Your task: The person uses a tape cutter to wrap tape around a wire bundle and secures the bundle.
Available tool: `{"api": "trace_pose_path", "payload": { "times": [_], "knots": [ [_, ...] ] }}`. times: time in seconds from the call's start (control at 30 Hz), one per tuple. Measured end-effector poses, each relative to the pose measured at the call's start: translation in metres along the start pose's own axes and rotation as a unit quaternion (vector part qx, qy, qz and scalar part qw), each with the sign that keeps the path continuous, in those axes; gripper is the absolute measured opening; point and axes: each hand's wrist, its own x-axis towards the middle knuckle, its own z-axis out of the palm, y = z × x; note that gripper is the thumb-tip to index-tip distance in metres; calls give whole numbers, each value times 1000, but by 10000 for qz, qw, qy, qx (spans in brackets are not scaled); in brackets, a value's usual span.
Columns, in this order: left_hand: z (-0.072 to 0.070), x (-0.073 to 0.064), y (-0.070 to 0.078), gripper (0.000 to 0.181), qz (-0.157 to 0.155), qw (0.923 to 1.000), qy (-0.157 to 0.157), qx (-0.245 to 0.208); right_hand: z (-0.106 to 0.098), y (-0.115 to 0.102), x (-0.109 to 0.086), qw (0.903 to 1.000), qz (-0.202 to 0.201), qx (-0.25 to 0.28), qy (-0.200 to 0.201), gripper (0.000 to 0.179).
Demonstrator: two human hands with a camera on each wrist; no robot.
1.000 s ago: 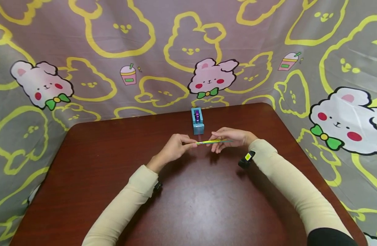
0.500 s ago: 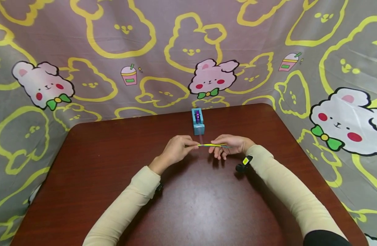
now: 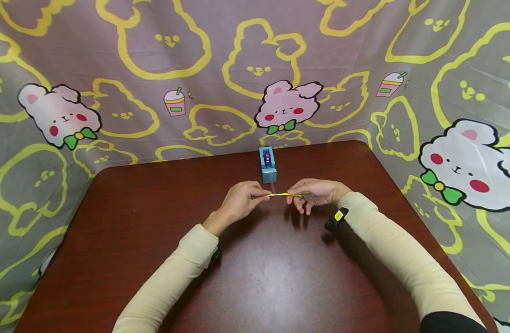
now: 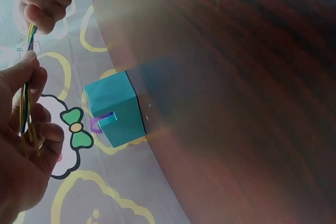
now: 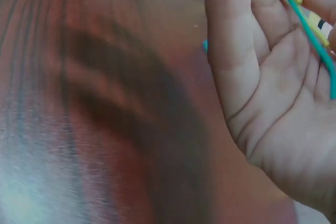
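Observation:
Between my hands, a bundle of thin yellow, green and dark wires (image 3: 281, 194) runs level above the table. My left hand (image 3: 239, 200) pinches its left part between thumb and fingers; loose wire ends lie in that palm in the left wrist view. My right hand (image 3: 316, 191) pinches the bundle farther right, with yellow and teal ends (image 5: 315, 43) over its palm. A clear strip of tape (image 3: 273, 187) stretches from the blue tape dispenser (image 3: 269, 175) to the wires. Whether the tape wraps round the bundle is too small to tell.
The dispenser, with a purple roll (image 3: 267, 158) in it, stands near the back edge of the dark brown table (image 3: 155, 199). Patterned cloth (image 3: 221, 55) hangs close behind the table and along its right side.
Both hands have shifted slightly toward me and to the right with the wires, then the right hand has risen a little. More of the tape strip shows than a second ago.

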Motion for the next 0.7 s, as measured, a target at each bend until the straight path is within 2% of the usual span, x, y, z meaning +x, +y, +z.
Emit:
{"api": "trace_pose_path", "payload": {
  "times": [0.13,0.27,0.33,0.43,0.5,0.57,0.6,0.7],
  "knots": [
    [0,2,1,18,-74,9999,18,-136,0,-12,-6,9991,-136,-404,2,40],
    [1,4,1,19,-383,9982,-43,-456,4,-25,-12,9935,-239,-1100,152,37],
    [1,5,1,17,-586,9960,-61,-672,7,-32,-15,9860,-244,-1614,335,34],
    [0,8,0,14,-873,9904,-118,-1064,15,-41,-20,9666,-277,-2470,625,25],
    [-1,10,-2,14,-1130,9839,-230,-1361,20,-46,-23,9469,-426,-3092,772,19],
    [-2,12,-5,17,-1424,9750,-426,-1654,26,-48,-24,9194,-629,-3774,914,16],
    [-2,13,-7,18,-1597,9691,-544,-1797,29,-49,-25,9031,-723,-4114,997,15],
    [-3,14,-11,26,-2113,9465,-950,-2247,39,-48,-25,8415,-1083,-5138,1270,12]
  ]
}}
